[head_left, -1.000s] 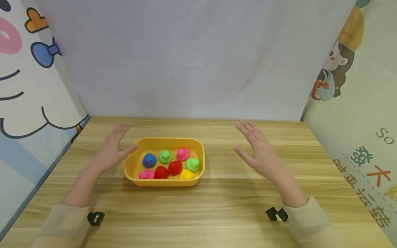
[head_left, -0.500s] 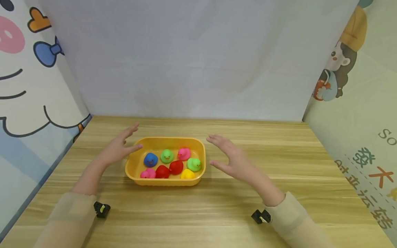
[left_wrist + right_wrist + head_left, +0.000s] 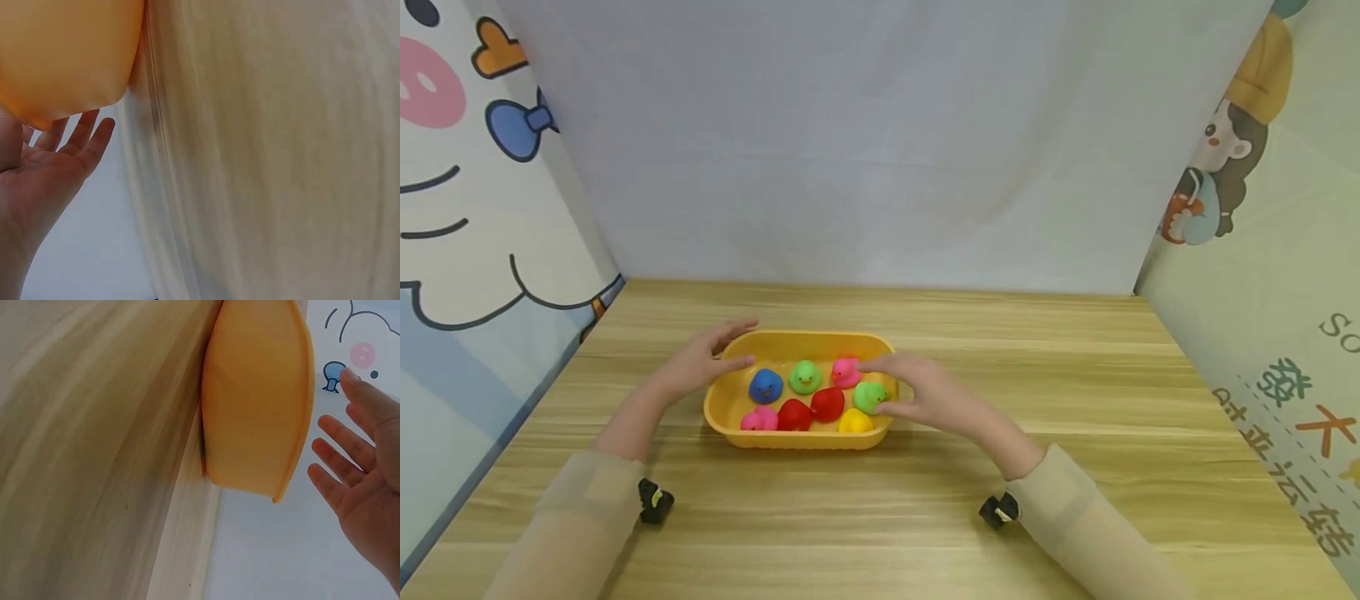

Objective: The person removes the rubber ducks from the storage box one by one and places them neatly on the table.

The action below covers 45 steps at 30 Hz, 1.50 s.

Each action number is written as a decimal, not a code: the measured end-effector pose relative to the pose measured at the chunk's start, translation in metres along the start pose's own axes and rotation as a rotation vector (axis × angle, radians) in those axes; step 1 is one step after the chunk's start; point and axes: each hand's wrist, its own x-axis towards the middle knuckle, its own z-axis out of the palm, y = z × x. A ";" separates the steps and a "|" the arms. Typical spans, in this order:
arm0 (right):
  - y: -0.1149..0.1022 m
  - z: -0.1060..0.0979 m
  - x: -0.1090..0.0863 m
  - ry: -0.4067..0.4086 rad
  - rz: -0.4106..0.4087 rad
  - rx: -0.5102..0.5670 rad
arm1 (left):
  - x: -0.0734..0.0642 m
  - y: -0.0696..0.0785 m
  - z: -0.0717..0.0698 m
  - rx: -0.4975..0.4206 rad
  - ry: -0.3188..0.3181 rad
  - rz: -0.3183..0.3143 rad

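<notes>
A yellow plastic basin (image 3: 805, 441) stands on the table with several small rubber ducks inside. Among them are a blue duck (image 3: 766, 387), a green duck (image 3: 805, 377), a pink duck (image 3: 844, 373), a red duck (image 3: 828, 405) and a yellow duck (image 3: 855, 422). My left hand (image 3: 696, 367) is at the basin's left end, thumb over the rim and fingers behind the corner. At the right end, my right hand (image 3: 932, 396) overlaps the rim in the head view. The right wrist view shows its fingers (image 3: 344, 447) spread, apart from the basin wall (image 3: 256, 400).
The wood-grain table (image 3: 820, 525) extends around the basin. A pale cloth (image 3: 880, 150) hangs behind the table's far edge, with printed cartoon sheets on the left (image 3: 467, 217) and right (image 3: 1262, 292). Each sleeve cuff carries a small black device (image 3: 655, 502).
My right hand has travelled left to the basin's right end. My left hand has shifted slightly right and down to its left end. The basin and ducks stay in place.
</notes>
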 end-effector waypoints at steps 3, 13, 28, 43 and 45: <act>0.000 0.003 0.007 -0.051 -0.027 0.016 | 0.000 -0.002 0.001 -0.010 -0.008 -0.014; 0.003 0.008 0.028 -0.259 -0.102 -0.013 | 0.001 -0.003 0.002 -0.033 -0.011 -0.059; 0.005 0.011 0.043 -0.408 -0.130 -0.064 | -0.002 -0.005 0.003 -0.077 0.003 -0.024; 0.008 0.015 0.047 -0.435 -0.132 -0.110 | -0.004 -0.012 -0.004 -0.054 -0.002 -0.026; 0.007 0.013 0.047 -0.434 -0.132 -0.126 | -0.003 -0.011 -0.003 -0.045 0.003 -0.023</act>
